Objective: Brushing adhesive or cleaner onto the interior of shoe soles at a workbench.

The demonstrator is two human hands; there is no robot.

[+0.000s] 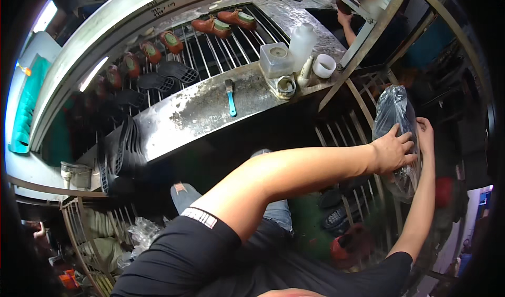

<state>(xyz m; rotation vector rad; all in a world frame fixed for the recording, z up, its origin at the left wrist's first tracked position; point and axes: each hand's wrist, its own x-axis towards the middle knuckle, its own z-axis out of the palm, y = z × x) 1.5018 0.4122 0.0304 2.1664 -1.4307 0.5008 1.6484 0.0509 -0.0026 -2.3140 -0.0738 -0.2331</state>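
Note:
A clear plastic bag [392,105] with something dark inside stands upright at the right, by a metal rack. My left hand [393,151] reaches across my body and grips the front of the bag with bent fingers. Along the bag's right edge, my right hand [425,135] holds on with curled fingers, its fingertips partly out of sight. The wrapped contents look like dark shoe soles, but the shiny film blurs their shape.
Brown shoes [211,27] and black soles [178,72] lie on the bar rack ahead. A blue-handled brush [230,98] rests on the stained metal bench [179,113]. Bottles, a square container [276,60] and a white cup [324,65] stand there. Another person's arm [347,29] shows beyond.

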